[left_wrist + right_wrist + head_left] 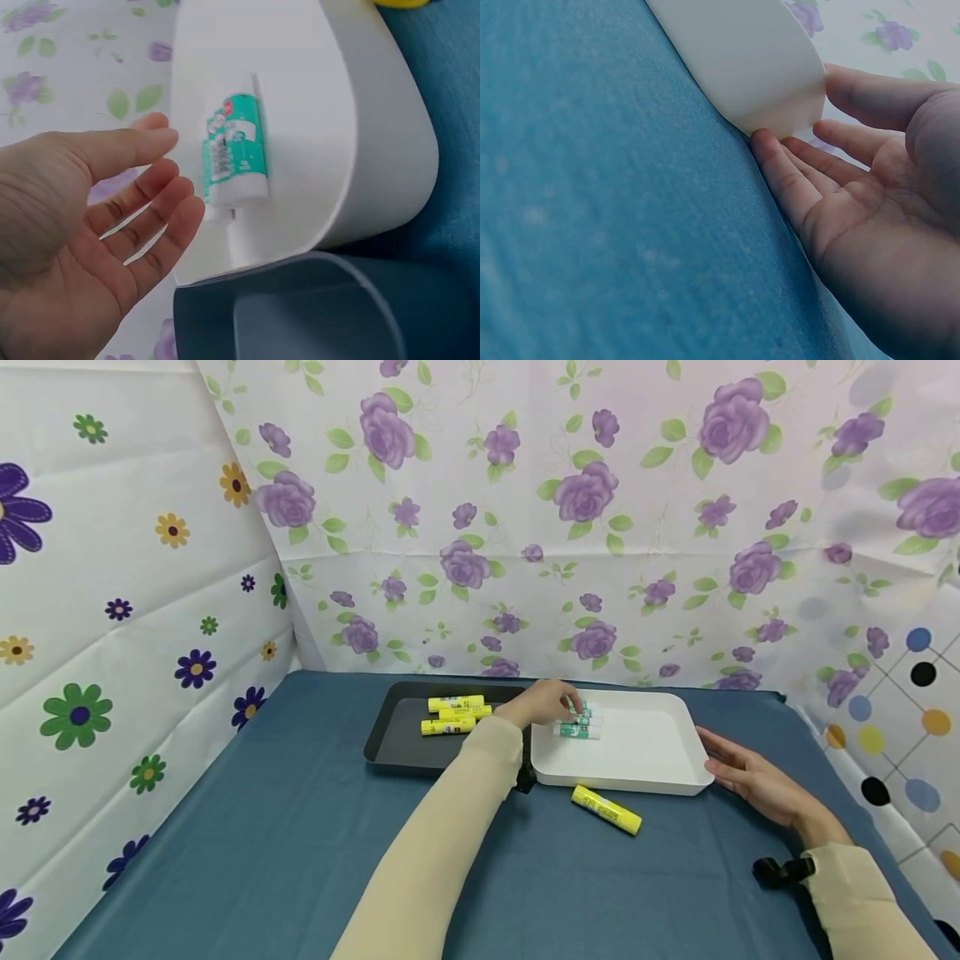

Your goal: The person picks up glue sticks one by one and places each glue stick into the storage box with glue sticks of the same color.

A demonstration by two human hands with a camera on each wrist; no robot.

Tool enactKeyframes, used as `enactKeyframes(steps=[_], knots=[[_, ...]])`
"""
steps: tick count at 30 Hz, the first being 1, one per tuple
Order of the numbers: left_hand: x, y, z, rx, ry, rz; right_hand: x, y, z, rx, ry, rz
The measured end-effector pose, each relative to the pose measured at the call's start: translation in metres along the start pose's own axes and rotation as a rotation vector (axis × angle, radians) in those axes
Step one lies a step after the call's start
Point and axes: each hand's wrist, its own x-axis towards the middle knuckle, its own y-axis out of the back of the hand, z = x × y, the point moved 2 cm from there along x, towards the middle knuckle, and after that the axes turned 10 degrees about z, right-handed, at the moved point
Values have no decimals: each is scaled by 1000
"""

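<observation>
Several green-and-white glue sticks [577, 732] lie side by side at the left end of the white tray [652, 756]. Just over them hovers my left hand [543, 703], and the left wrist view shows its loosely bent fingers [176, 232] with nothing between them, beside the green sticks [246, 142]. My right hand [761, 785] touches the outer wall at the white tray's right end. In the right wrist view its fingertips [765, 142] rest against the tray's corner, the thumb up near the rim.
A dark grey tray [393, 743] adjoins the white one on the left, holding several yellow glue sticks [448, 726]. Another yellow glue stick [606, 810] lies on the blue tablecloth [300, 860] in front of the white tray. Flowered curtains [465, 610] hang behind and beside the table.
</observation>
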Motion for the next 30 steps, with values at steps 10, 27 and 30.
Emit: enactKeyframes(steps=[10,27,30], knots=[[-29,3,-1,-183,-110,76,-1,1,0,0,-10,3],[-85,-3,-4,-366,-184,124,-1,1,4,-17,-5,6],[-93,-4,-3,-358,-205,104,0,2,4,-12,4,2]])
